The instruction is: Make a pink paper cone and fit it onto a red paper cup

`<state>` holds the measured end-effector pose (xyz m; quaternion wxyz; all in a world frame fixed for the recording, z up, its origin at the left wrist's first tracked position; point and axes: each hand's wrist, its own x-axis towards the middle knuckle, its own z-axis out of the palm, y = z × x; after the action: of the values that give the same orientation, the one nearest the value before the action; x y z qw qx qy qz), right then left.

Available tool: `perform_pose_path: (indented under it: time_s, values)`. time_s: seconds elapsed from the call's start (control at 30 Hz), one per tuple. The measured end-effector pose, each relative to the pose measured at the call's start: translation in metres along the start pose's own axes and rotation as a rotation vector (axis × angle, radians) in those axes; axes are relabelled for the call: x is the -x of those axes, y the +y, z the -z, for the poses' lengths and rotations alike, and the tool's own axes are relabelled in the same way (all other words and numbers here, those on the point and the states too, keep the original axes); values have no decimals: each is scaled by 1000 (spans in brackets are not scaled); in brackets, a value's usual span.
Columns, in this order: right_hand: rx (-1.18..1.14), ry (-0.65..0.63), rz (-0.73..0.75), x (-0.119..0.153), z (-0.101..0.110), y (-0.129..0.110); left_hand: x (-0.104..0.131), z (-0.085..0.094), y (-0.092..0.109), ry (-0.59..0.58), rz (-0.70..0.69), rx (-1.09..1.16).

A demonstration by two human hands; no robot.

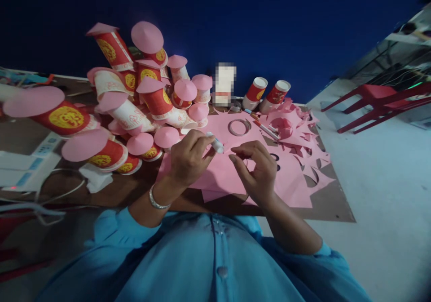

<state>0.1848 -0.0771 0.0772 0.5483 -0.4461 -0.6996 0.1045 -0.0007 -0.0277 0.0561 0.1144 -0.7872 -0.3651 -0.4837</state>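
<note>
The tube (217,145), probably light and stiff, is best held by its barrel, being pinched between the fingers of the left hand (188,158), just beside the barely parted, apparently empty fingers of the right hand (259,171).

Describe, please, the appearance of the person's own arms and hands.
The left hand and right hand are ungloved. The left wrist wears a silvery bracelet; the right has none. Light blue sleeves leave the forearms mostly bare; the left looks gathered.

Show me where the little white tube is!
In the head view, the white tube is near the middle, held in the left hand, over the pink paper.
</note>
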Motion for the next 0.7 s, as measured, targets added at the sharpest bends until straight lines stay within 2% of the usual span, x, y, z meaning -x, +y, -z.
perform_pose_path:
  time_s: [0.23,0.4,0.53,0.63,0.7]
  values:
    - [39,-17,79,-4,-9,6,2,1,2,-41,-42,-49]
    - [59,-22,114,-1,-6,10,4,-1,1,-52,-26,-43]
    - [86,59,-21,4,4,24,7,-2,-2,-45,48,22]
    - [117,5,-129,7,7,40,4,0,-1,-57,149,169]
    - [4,-68,-216,9,4,48,0,2,4,-106,317,353]
